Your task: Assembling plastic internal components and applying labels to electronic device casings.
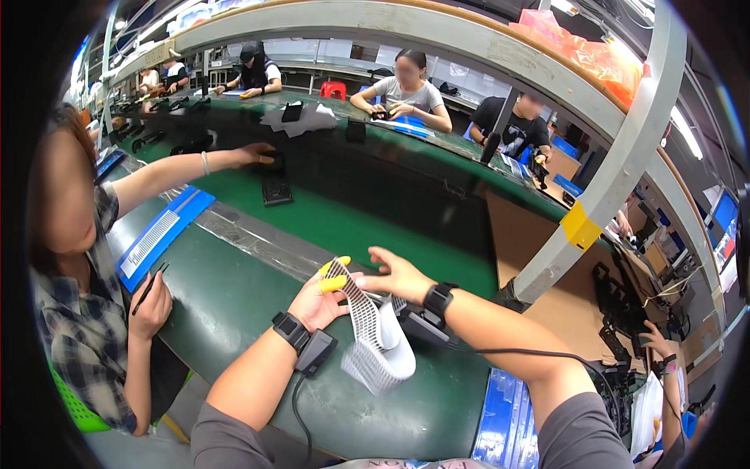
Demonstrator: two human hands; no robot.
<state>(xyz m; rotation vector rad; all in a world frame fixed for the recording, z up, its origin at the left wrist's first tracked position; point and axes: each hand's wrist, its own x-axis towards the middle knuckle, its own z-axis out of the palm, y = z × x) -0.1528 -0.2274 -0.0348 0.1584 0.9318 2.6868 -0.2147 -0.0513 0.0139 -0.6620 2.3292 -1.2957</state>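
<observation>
My left hand, with yellow finger cots on thumb and forefinger, pinches the top of a long white strip dotted with small dark parts; the strip hangs down and curls over the green table. My right hand is just right of the strip's top, fingers spread, touching or almost touching it. Both wrists carry black bands with small black devices, and a cable runs from each.
A person in a plaid shirt sits at my left, holding a black pen and reaching to a black part. A blue tray lies nearby. Blue trays sit at my right; a grey post rises there. More workers sit beyond.
</observation>
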